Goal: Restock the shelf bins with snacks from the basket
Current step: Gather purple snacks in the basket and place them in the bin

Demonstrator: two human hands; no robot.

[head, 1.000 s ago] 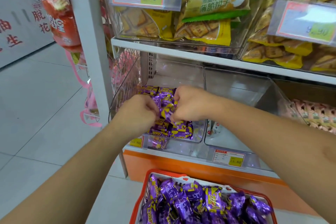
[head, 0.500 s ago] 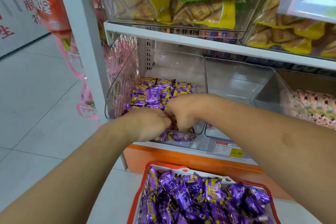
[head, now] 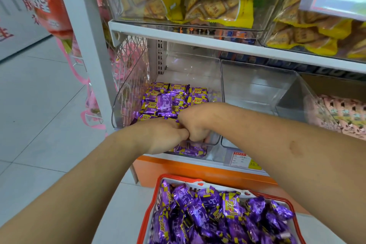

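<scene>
Purple snack packets (head: 168, 101) lie in rows in the clear shelf bin (head: 126, 103) on the lower shelf. My left hand (head: 164, 136) and my right hand (head: 195, 123) are pressed knuckle to knuckle at the bin's front. Their fingers curl down onto purple packets there, and the fingertips are hidden. Below, a red-rimmed basket (head: 150, 206) on the floor holds a heap of the same purple packets (head: 217, 214).
To the right stands a clear bin (head: 255, 89) with a price tag (head: 242, 161) below it, then pink packets (head: 346, 113). Yellow cracker bags (head: 217, 8) fill the bins on the shelf above. A white shelf post (head: 89, 45) and a hanging red bag (head: 45, 6) are at left.
Both hands came down from mid-bin to the bin's front edge with purple packets. The rows at the back of the bin are now uncovered.
</scene>
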